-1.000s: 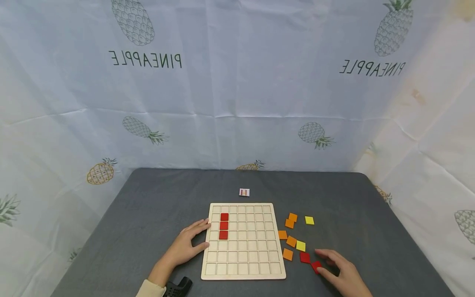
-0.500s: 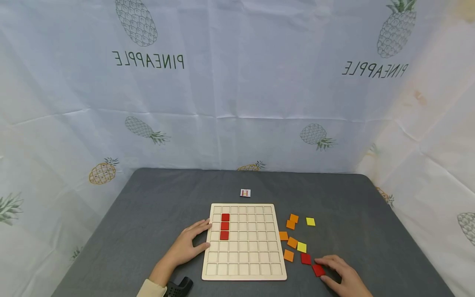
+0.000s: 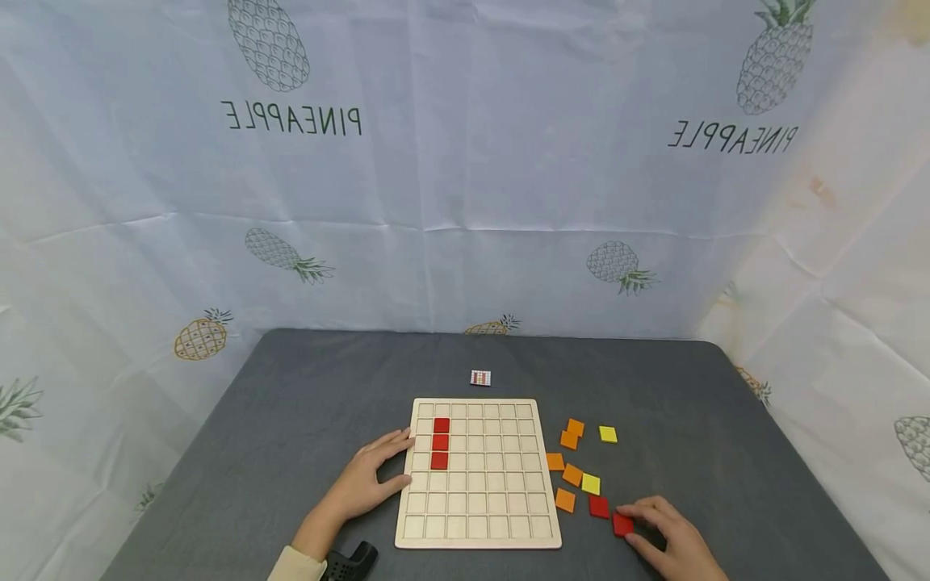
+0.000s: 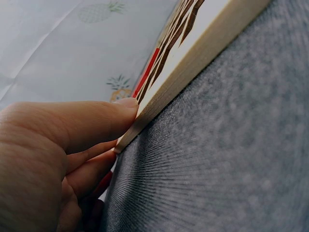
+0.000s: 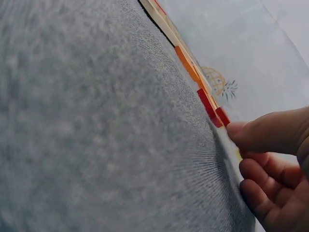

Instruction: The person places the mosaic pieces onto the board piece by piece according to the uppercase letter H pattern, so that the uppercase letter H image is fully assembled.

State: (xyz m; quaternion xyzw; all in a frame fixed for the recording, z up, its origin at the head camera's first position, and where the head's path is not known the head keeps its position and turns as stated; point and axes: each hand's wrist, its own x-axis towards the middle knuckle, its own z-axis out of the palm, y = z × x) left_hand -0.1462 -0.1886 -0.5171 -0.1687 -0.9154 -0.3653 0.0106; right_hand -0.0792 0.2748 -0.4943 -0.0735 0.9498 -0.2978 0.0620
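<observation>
Thumb and fingertips of the right hand (image 3: 672, 539) pinch a red tile (image 3: 622, 524), so that grip is clamped on it, to the right of the wooden board (image 3: 475, 517). From the slanted, blurry right wrist view, I cannot fairly tell whether the tile is lifted clear of the table (image 3: 363, 363). A second red tile (image 3: 599, 507) lies just beside it, on the side toward the board.

The left hand's (image 3: 366, 484) grip is spread apart, thumb and fingers touching the board's left edge. On the gridded board, three red tiles (image 3: 440, 442) sit one above another in the second column from the left.

Along the board's right side lie five orange tiles (image 3: 565, 500), with one yellow tile (image 3: 591, 484) near the second red tile and another yellow tile (image 3: 608, 434) farther off. Beyond the board's far edge is a small printed card (image 3: 480, 378). Behind the table hangs a pale cloth (image 3: 458, 161) with pineapple prints.
</observation>
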